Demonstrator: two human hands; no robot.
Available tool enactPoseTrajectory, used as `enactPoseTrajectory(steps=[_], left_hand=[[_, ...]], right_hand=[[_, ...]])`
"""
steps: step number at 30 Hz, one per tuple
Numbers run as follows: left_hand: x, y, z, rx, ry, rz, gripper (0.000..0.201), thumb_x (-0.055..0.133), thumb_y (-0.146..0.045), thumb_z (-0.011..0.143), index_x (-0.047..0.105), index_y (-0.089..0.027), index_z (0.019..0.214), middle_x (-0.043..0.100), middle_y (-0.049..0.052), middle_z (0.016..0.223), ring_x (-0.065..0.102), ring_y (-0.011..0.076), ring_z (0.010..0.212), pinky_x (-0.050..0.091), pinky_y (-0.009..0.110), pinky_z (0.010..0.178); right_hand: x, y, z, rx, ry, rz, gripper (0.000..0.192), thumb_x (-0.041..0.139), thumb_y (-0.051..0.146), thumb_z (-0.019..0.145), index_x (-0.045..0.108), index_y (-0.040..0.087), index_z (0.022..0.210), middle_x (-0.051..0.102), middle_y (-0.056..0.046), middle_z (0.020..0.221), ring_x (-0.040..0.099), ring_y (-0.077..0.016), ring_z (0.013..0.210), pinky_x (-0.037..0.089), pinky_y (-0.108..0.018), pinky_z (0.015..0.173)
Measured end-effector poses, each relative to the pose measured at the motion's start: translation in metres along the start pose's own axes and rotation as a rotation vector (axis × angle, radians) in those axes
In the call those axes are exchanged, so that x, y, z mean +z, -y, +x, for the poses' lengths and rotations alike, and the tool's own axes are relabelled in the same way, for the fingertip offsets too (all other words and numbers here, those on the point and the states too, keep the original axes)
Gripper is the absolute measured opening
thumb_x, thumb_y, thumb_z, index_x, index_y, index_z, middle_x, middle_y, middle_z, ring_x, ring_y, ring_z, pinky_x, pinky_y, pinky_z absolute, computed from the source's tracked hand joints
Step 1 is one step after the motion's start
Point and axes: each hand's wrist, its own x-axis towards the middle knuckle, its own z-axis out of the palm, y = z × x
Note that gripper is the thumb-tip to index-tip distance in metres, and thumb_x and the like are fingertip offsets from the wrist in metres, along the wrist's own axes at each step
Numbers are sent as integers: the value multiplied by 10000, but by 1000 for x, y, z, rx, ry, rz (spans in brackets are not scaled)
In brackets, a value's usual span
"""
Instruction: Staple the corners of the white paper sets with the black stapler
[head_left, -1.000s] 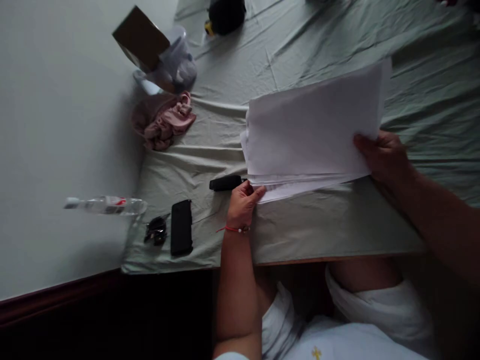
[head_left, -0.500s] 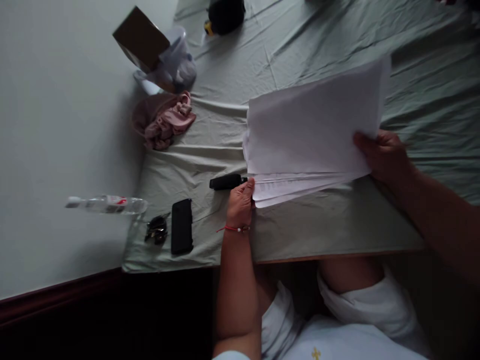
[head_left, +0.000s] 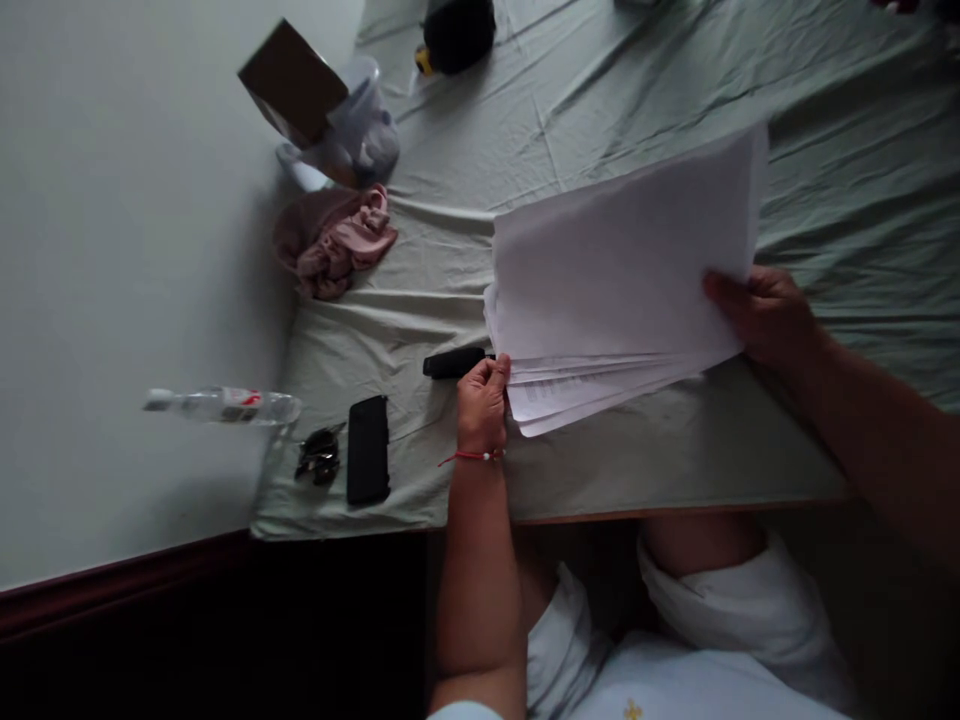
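Right hand (head_left: pixel 776 315) grips the papers (head_left: pixel 615 270) by their right end, over the surface (head_left: pixel 637 460); left hand (head_left: pixel 481 405), narrow grip at their lower-left corner, pinching a sheet or not, cannot tell; best hold firmly right, lightly left.

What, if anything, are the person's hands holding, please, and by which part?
A stack of paper sheets: the right hand grips it near the lower right corner, thumb on top. The left hand is at its left edge, hold unclear.

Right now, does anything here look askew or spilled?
The papers in the right hand's fingers look askew: lower sheets fan out unevenly past the top sheet's near edge. I see nothing spilled.
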Motion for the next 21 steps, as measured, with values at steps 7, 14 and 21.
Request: enactPoseTrajectory(steps=[7, 14, 21], left_hand=[[0, -2, -5, -25, 56, -68, 480, 926, -610, 663, 734, -194, 807, 708, 2, 723, 630, 121, 629, 528, 251, 625], [-3, -8, -4, 52, 38, -111, 467, 984, -510, 612, 783, -200, 897, 798, 35, 885, 720, 158, 776, 602, 295, 808], [1, -30, -5, 268, 86, -91, 379, 921, -539, 723, 778, -236, 899, 769, 25, 967, 704, 159, 969, 560, 259, 908]], right_hand=[[0, 2, -2, 0, 27, 3, 704, 928, 737, 500, 666, 156, 801, 651, -25, 753, 546, -83, 609, 452, -203, 515], [-3, 9, -16, 44, 100, -74, 619, 990, 612, 439, 701, 154, 738, 674, -58, 768, 561, -114, 600, 520, -266, 527], [-9, -2, -9, -73, -144, -113, 498, 1000, 473, 482, 655, 162, 661, 654, -35, 756, 531, -100, 641, 465, -232, 508]])
